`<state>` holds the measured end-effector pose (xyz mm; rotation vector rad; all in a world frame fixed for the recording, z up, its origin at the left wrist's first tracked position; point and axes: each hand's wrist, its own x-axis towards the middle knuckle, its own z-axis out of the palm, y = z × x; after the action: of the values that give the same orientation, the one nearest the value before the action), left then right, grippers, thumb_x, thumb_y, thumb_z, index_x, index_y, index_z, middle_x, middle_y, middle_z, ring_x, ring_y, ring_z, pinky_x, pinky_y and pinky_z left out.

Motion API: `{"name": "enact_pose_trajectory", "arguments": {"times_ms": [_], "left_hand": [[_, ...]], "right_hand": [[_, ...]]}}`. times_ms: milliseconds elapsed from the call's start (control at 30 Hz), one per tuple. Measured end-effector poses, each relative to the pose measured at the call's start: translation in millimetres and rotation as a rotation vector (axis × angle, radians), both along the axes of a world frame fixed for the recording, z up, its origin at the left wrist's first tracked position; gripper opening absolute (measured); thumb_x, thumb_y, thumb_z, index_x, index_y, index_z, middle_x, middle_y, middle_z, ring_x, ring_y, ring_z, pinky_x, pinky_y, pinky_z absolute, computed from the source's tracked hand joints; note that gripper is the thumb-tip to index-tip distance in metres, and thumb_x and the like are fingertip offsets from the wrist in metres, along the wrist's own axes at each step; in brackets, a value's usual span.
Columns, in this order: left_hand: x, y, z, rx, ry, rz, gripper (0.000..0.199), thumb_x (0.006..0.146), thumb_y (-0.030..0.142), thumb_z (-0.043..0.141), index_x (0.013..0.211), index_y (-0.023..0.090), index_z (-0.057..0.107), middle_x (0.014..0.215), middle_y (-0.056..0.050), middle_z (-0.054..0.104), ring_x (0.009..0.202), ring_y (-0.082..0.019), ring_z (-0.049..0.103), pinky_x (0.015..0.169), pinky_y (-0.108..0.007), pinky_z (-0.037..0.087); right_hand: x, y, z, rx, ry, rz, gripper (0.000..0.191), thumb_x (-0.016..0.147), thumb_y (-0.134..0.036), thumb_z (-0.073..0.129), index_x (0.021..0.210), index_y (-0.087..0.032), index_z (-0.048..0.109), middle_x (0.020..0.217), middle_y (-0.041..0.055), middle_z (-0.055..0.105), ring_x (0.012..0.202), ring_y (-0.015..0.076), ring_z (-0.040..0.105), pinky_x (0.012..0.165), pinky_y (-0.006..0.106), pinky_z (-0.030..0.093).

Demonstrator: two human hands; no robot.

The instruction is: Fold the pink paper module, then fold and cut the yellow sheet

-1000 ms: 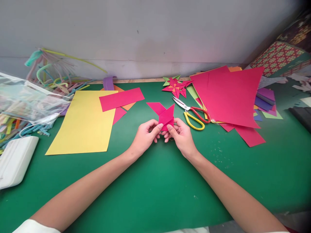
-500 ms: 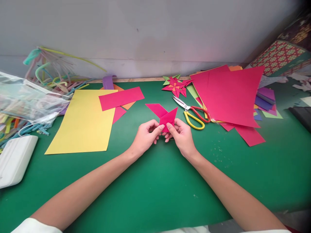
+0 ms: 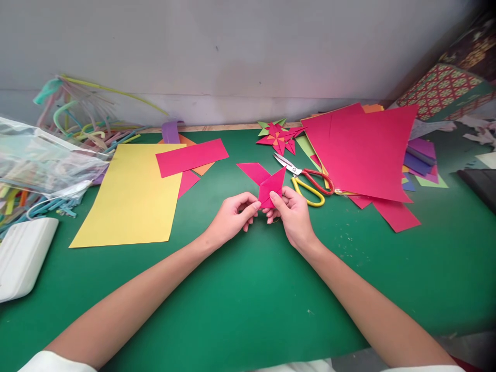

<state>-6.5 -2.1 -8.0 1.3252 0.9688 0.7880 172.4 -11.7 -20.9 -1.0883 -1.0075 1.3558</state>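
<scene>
A folded red paper piece [image 3: 271, 187] with pointed flaps is held up above the green table. My right hand [image 3: 296, 212] pinches its lower right part, thumb on the front face and fingers behind. At its lower left corner, my left hand [image 3: 235, 213] is closed with thumb and forefinger together on the edge. One flap points up and left, another up and right. Just beyond my right hand lie scissors [image 3: 300, 173] with red and yellow handles, blades apart. Behind them rest folded paper stars [image 3: 277, 137] in red, green and orange.
At left lie a yellow sheet [image 3: 127, 201], a red strip [image 3: 194, 157], pipe cleaners [image 3: 70, 124], a clear plastic bag [image 3: 42, 160] and a white case [image 3: 27, 253]. Stacked red sheets [image 3: 360, 155] and coloured paper [image 3: 420, 157] are at right. A grey wall [image 3: 232, 51] stands behind.
The folded red paper has shifted slightly right with my right hand. My left thumb has slid from its front face to the lower left corner.
</scene>
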Motion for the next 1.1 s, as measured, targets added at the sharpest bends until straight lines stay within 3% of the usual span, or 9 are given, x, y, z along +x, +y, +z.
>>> {"name": "enact_pose_trajectory", "arguments": {"times_ms": [367,667,900,1100], "left_hand": [[-1.8,3.7,0.5,0.004,0.049,-0.041,0.030,0.095,0.045,0.069,0.087,0.017,0.064,0.071,0.001,0.058,0.055,-0.010,0.053,0.045,-0.020,0.046],[-0.6,1.0,-0.8,0.048,0.113,0.012,0.030,0.097,0.046,0.066,0.084,0.018,0.063,0.066,0.004,0.057,0.049,-0.008,0.051,0.045,-0.020,0.043],[4.9,-1.4,-5.9,0.008,-0.023,0.243,0.045,0.093,0.053,0.070,0.071,0.018,0.053,0.057,0.004,0.055,0.043,-0.008,0.049,0.043,-0.022,0.038],[6.4,-3.5,-6.9,0.009,-0.006,0.321,0.045,0.090,0.052,0.074,0.069,0.018,0.053,0.054,0.005,0.054,0.042,-0.007,0.046,0.041,-0.022,0.034]], "right_hand": [[2.0,1.1,-3.7,0.021,-0.023,0.028,0.030,0.093,-0.047,0.074,0.084,-0.020,0.064,0.065,-0.0019,0.070,0.047,0.0107,0.061,0.042,0.019,0.053],[1.0,-0.1,-5.5,0.049,-0.078,0.041,0.030,0.095,-0.047,0.073,0.085,-0.020,0.064,0.065,-0.0026,0.069,0.047,0.0110,0.061,0.042,0.020,0.053],[-4.2,-6.9,-3.3,0.051,-0.164,0.149,0.031,0.095,-0.051,0.071,0.092,-0.020,0.067,0.070,-0.0005,0.070,0.054,0.0132,0.063,0.046,0.023,0.055],[-3.5,-6.4,-1.0,0.049,-0.157,0.151,0.030,0.095,-0.051,0.070,0.097,-0.020,0.069,0.078,0.0002,0.070,0.058,0.0137,0.062,0.048,0.025,0.057]]}}
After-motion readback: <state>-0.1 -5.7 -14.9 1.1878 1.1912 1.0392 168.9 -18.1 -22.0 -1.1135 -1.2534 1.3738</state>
